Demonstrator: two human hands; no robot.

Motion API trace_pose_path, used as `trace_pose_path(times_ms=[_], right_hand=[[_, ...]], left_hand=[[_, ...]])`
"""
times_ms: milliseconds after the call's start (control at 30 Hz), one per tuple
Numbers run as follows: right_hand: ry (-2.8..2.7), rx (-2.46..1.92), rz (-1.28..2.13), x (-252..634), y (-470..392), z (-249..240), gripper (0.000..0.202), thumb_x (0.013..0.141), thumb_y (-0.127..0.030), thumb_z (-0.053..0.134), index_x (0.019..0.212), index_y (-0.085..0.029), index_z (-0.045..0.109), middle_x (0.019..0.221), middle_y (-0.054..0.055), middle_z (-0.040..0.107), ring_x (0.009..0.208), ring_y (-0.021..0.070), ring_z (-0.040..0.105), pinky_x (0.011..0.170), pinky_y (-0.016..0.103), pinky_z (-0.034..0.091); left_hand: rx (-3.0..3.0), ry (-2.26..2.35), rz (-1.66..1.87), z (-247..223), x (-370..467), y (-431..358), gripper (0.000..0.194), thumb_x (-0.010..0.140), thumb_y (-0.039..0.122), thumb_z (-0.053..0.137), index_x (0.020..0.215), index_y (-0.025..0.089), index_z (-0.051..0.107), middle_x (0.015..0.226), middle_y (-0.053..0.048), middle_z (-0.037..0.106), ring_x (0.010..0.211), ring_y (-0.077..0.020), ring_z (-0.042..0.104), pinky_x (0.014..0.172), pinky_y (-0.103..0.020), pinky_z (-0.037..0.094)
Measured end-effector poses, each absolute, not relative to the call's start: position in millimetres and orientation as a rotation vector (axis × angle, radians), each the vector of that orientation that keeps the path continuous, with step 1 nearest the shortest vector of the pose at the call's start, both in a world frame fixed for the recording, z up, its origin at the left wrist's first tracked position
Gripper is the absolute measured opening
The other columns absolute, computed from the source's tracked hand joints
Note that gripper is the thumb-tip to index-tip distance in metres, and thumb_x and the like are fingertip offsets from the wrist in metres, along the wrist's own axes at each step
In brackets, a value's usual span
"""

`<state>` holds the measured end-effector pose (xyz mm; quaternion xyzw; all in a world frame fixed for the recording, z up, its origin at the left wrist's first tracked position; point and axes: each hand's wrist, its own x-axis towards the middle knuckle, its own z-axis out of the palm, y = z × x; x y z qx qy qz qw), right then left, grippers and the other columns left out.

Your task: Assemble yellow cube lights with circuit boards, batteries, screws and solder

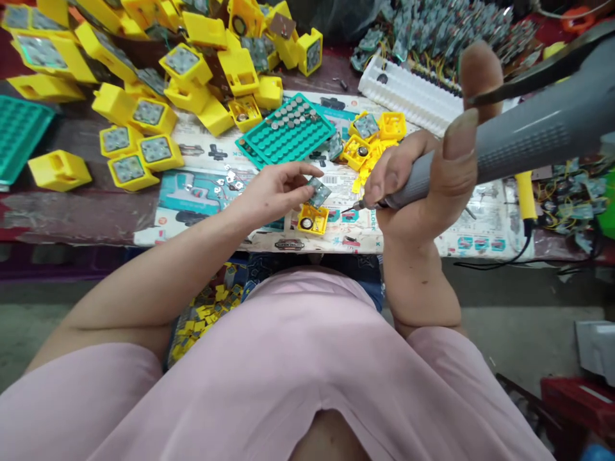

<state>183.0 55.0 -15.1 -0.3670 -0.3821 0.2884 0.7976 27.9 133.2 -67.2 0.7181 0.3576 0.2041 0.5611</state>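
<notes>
Between the thumb and fingers of my left hand (278,192) is a small grey-green plate (318,191), tilted above a yellow housing (313,219). The housing lies open side up near the table's front edge, with a round dark-rimmed part inside. My right hand (432,160) is wrapped round a thick grey electric screwdriver (523,131). Its thin bit points left, a little to the right of the housing and apart from it. Several open yellow housings (361,151) lie just beyond my right fingers.
Teal trays (283,144) with round metal pieces lie beyond my left hand. Yellow blocks (158,150) pile up at the back left. A white rack (403,89) and wired parts fill the back right. A yellow-handled tool (525,195) with a black cord lies on the right.
</notes>
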Motion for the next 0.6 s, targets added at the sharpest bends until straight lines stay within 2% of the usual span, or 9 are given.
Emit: trace_pose_path(times_ms=[67, 133, 233, 333, 400, 500, 600], right_hand=[[-0.851, -0.707, 0.612, 181.4, 56.7, -15.4, 0.030, 0.082, -0.043, 0.071, 0.105, -0.033, 0.056, 0.045, -0.013, 0.040, 0.031, 0.0087, 0.034, 0.029, 0.023, 0.029], [-0.904, -0.766, 0.583, 179.6, 57.1, -15.5, 0.022, 0.084, -0.049, 0.069, 0.092, -0.031, 0.060, 0.044, -0.012, 0.036, 0.030, 0.0076, 0.036, 0.028, 0.021, 0.027], [-0.921, -0.873, 0.552, 177.6, 55.0, -14.5, 0.026, 0.085, -0.052, 0.067, 0.079, -0.028, 0.060, 0.045, -0.010, 0.032, 0.031, 0.0075, 0.039, 0.029, 0.021, 0.028], [-0.897, -0.884, 0.597, 178.6, 52.0, -14.7, 0.024, 0.082, -0.052, 0.069, 0.093, -0.032, 0.062, 0.046, -0.010, 0.036, 0.033, 0.0093, 0.039, 0.031, 0.023, 0.029], [-0.929, -0.934, 0.631, 181.5, 51.1, -17.2, 0.039, 0.081, -0.059, 0.068, 0.110, -0.034, 0.058, 0.048, -0.010, 0.036, 0.035, 0.0110, 0.039, 0.033, 0.025, 0.032], [-0.968, -1.002, 0.638, 187.3, 52.6, -23.4, 0.063, 0.078, -0.069, 0.064, 0.127, -0.033, 0.046, 0.050, -0.011, 0.033, 0.036, 0.0124, 0.036, 0.036, 0.028, 0.033], [-1.046, -1.136, 0.622, 188.4, 56.9, -26.0, 0.083, 0.078, -0.081, 0.052, 0.140, -0.030, 0.031, 0.052, -0.010, 0.029, 0.038, 0.0139, 0.036, 0.039, 0.031, 0.034]], left_hand=[[1.645, 0.841, 0.507, -70.8, 28.7, 133.1, 0.023, 0.081, 0.019, 0.065, 0.104, 0.016, 0.064, 0.069, 0.003, 0.057, 0.058, -0.0078, 0.056, 0.055, -0.019, 0.049], [1.605, 0.831, 0.540, -74.0, 29.3, 133.9, 0.021, 0.080, 0.017, 0.066, 0.100, 0.016, 0.063, 0.070, 0.003, 0.058, 0.060, -0.0081, 0.058, 0.056, -0.020, 0.050], [1.595, 0.807, 0.584, -77.8, 30.4, 135.8, 0.019, 0.079, 0.014, 0.067, 0.097, 0.017, 0.062, 0.073, 0.002, 0.061, 0.065, -0.0088, 0.061, 0.060, -0.020, 0.051], [1.638, 0.798, 0.608, -81.7, 32.9, 137.8, 0.019, 0.079, 0.012, 0.065, 0.097, 0.017, 0.063, 0.073, 0.002, 0.061, 0.067, -0.0092, 0.061, 0.062, -0.021, 0.052], [1.681, 0.787, 0.597, -84.6, 34.7, 139.1, 0.021, 0.080, 0.013, 0.063, 0.101, 0.017, 0.063, 0.078, 0.000, 0.064, 0.073, -0.0106, 0.064, 0.067, -0.022, 0.054], [1.802, 0.749, 0.575, -85.3, 35.4, 140.4, 0.030, 0.083, 0.017, 0.060, 0.113, 0.017, 0.060, 0.103, -0.005, 0.069, 0.093, -0.0150, 0.067, 0.080, -0.029, 0.057], [2.076, 0.738, 0.618, -76.6, 32.3, 138.4, 0.035, 0.088, 0.024, 0.058, 0.122, 0.020, 0.060, 0.128, -0.008, 0.064, 0.115, -0.0207, 0.062, 0.096, -0.038, 0.053]])
